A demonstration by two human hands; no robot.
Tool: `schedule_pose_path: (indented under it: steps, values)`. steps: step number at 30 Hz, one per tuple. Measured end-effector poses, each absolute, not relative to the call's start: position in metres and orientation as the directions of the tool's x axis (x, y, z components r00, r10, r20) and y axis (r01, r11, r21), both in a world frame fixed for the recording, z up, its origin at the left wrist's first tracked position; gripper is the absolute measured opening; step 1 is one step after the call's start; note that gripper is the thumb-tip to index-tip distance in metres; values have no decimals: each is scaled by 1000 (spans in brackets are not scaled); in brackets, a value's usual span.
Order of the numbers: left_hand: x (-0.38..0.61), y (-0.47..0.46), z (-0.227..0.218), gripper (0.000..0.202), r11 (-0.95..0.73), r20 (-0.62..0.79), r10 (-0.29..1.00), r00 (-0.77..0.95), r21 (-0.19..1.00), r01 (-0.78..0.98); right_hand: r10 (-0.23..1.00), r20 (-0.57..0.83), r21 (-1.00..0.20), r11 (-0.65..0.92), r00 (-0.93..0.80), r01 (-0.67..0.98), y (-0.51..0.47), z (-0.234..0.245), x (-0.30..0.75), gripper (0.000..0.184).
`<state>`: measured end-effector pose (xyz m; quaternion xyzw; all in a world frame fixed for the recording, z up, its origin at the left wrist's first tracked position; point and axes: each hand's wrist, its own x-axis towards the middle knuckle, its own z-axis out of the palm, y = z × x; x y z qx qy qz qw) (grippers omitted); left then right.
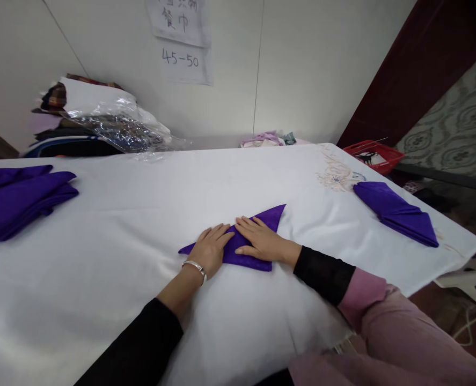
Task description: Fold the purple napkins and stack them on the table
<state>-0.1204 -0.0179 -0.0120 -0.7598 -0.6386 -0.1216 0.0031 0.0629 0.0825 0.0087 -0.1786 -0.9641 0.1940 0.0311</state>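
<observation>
A purple cloth napkin (246,260) lies partly folded on the white tablecloth, with pointed corners sticking out to the left and to the upper right. My left hand (211,249) rests flat on its left part, fingers stretched out. On the right part lies my right hand (264,241), palm down with the fingers spread. Both hands press on the fabric without gripping it, and their fingertips almost meet near the middle. The cloth under the palms is hidden.
A pile of purple cloths (20,201) lies at the left, and a folded purple stack (396,213) at the right. Plastic-wrapped fabrics (104,115) stand by the wall. A red basket (386,155) sits past the far right edge of the white-covered table (121,300).
</observation>
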Motion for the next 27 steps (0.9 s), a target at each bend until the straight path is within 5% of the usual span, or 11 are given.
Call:
schedule_pose_path:
  steps: [7, 16, 22, 27]
  values:
    - [-120, -18, -8, 54, -170, 146, 978, 150, 134, 976, 492, 5, -293, 833, -870, 469, 114, 4, 85, 73]
    - [-117, -19, -9, 54, -162, 160, 978, 137, 152, 975, 633, 228, -317, 767, -740, 558, 157, -3, 116, 28]
    - [-110, -23, -2, 45, -154, 243, 959, 143, 28, 988, 750, 96, -311, 647, -654, 696, 161, 9, 121, 16]
    - [-98, -28, 12, 35, -71, 266, 962, 68, 2, 997, 810, -52, -534, 471, -584, 702, 166, 18, 131, 11]
